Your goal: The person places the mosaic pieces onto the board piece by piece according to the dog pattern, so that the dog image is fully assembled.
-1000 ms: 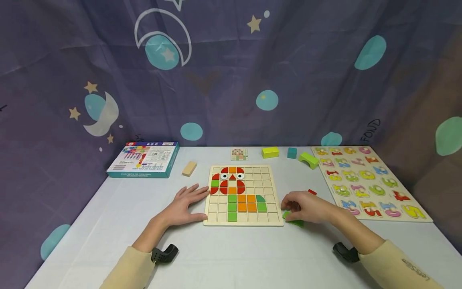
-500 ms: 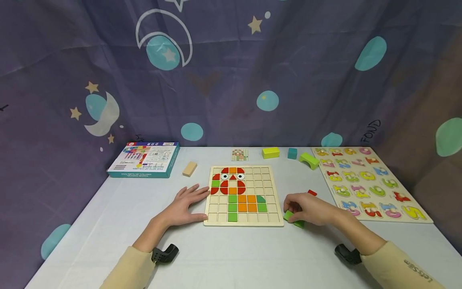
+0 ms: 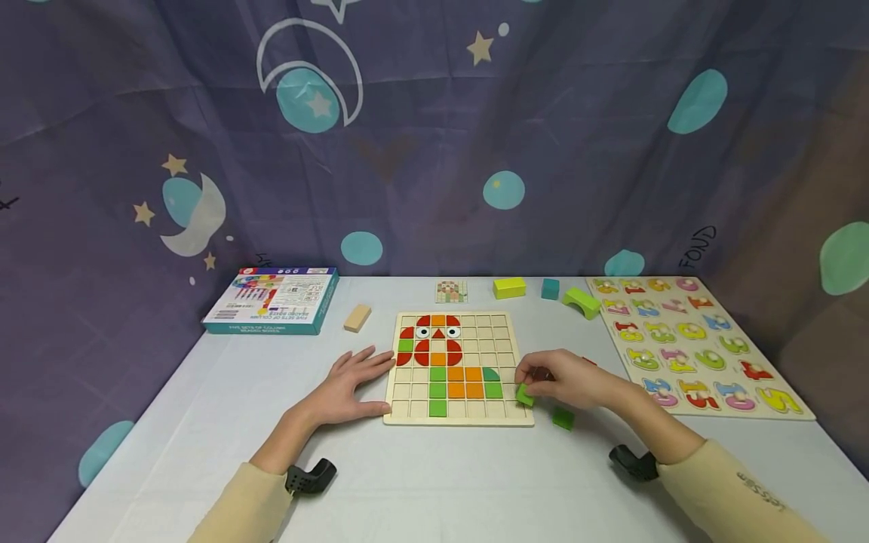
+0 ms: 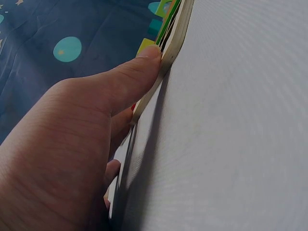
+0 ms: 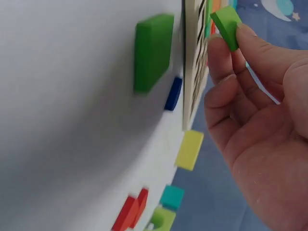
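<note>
A wooden grid board [image 3: 502, 332] lies mid-table. Red, orange, green and eye-printed tiles fill part of its grid in an animal-like pattern. My left hand [image 3: 349, 387] rests on the table with fingers spread, thumb and fingertips touching the board's left edge; in the left wrist view the thumb lies against that edge. Over the board's lower right corner, my right hand [image 3: 566, 377] pinches a green square tile [image 5: 228, 23] between thumb and fingers, tilted. Another green tile [image 3: 563, 418] lies on the table just below the right hand. Red pieces [image 5: 130, 209] lie beyond, mostly hidden by that hand in the head view.
Behind the board are a small pattern card [image 3: 451, 292], a yellow block [image 3: 509, 287], a teal cube [image 3: 550, 288] and a green arch [image 3: 581, 302]. A number puzzle [image 3: 692, 362] lies right; a plain wooden block [image 3: 357, 317] and a box [image 3: 271, 302] left. A blue piece [image 5: 173, 94] sits beside the board.
My right hand has picked up one green tile from the table and carried it left over the board's edge, uncovering the other green tile. The left hand stays put.
</note>
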### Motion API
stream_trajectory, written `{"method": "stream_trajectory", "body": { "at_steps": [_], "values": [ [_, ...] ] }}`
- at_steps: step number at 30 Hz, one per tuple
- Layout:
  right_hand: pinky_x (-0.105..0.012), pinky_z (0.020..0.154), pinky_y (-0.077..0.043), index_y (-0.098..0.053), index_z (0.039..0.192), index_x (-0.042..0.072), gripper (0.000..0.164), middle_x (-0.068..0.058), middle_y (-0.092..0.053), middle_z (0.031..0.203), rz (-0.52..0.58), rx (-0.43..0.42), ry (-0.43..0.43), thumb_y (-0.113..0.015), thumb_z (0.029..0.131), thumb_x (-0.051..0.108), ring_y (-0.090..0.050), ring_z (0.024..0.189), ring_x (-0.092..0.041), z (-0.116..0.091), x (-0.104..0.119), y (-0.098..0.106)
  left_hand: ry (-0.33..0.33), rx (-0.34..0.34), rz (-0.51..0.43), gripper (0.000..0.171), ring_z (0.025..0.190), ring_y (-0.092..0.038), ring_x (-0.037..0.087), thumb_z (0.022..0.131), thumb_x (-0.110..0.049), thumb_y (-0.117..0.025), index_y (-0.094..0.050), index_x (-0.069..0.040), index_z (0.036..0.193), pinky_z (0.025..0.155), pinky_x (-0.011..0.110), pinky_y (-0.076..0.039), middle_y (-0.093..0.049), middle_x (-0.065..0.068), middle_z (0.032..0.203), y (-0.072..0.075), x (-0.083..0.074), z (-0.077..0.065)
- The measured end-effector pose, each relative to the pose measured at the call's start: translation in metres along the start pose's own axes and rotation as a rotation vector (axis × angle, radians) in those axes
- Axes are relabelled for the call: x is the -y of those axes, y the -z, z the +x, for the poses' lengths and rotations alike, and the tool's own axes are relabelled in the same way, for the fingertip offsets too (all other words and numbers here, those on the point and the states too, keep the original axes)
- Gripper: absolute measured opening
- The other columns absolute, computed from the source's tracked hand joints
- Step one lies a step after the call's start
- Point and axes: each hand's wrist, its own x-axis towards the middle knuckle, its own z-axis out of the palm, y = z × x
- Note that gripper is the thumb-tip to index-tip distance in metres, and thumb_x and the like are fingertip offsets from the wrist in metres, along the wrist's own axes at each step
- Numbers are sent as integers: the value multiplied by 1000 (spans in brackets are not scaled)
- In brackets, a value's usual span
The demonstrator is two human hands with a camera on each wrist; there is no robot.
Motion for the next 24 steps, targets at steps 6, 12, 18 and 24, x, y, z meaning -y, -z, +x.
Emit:
{"method": "stream_trajectory", "body": {
  "at_steps": [6,12,18,24],
  "values": [
    [-27,76,-51,-69,103,12,9,5,-61,89,10,13,48,-73,94,11,-58,84,-17,13,9,-12,1,5,-2,80,152,-18,32,86,-48,-76,-48,-13,152,119,58,-4,-39,0,159,1,0,0],
    [-26,73,-52,-68,98,13,8,8,-60,83,-45,18,89,-74,93,10,-56,80,-13,27,16,-23,-16,-3,-9,80,151,-19,33,86,-47,-77,-48,-12,152,119,59,-5,-40,2,159,0,2,0],
    [-25,66,-49,-69,93,15,9,10,-57,77,-108,27,87,-75,92,8,-54,74,-10,31,18,-29,-28,-7,-18,80,151,-20,34,86,-47,-77,-48,-11,152,118,60,-6,-41,2,158,0,3,0],
    [-25,67,-49,-70,93,15,9,10,-59,79,-114,45,93,-75,91,9,-54,75,-9,29,20,-28,-31,-6,-16,80,151,-19,34,86,-45,-78,-48,-10,152,119,60,-5,-40,3,158,2,2,0]
  ]
}}
